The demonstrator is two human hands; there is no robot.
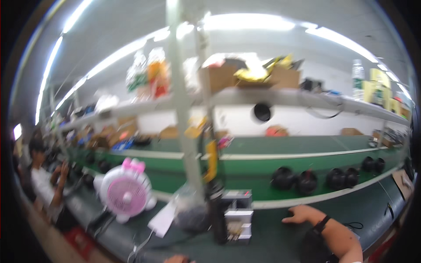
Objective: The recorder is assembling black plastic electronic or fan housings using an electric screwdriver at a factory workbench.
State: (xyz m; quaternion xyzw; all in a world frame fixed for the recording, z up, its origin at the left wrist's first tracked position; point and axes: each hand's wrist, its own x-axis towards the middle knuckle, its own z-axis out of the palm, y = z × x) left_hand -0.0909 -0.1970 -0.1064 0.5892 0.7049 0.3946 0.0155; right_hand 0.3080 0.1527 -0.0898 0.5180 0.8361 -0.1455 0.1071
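My right hand [301,214] reaches over the dark green bench [272,241], with a black band round the wrist. Its thumb and a finger look apart, and I see nothing between them. Below the forearm sits a dark rounded thing [313,245], partly covered by the arm. Only a small part of my left hand [177,259] shows at the lower edge; its fingers are hidden. Between the hands stands a small grey-white parts bin [239,215] with little pieces inside. Beside it are a dark upright cylinder [217,217] and a clear plastic bag [190,212] of dark contents.
A pink and white fan [127,195] and a white power strip-like block [162,220] stand left. Several black round housings [307,182] line the green belt [245,175] behind. A pale post [182,109] rises centrally. A co-worker [44,184] is far left; pliers [389,210] lie right.
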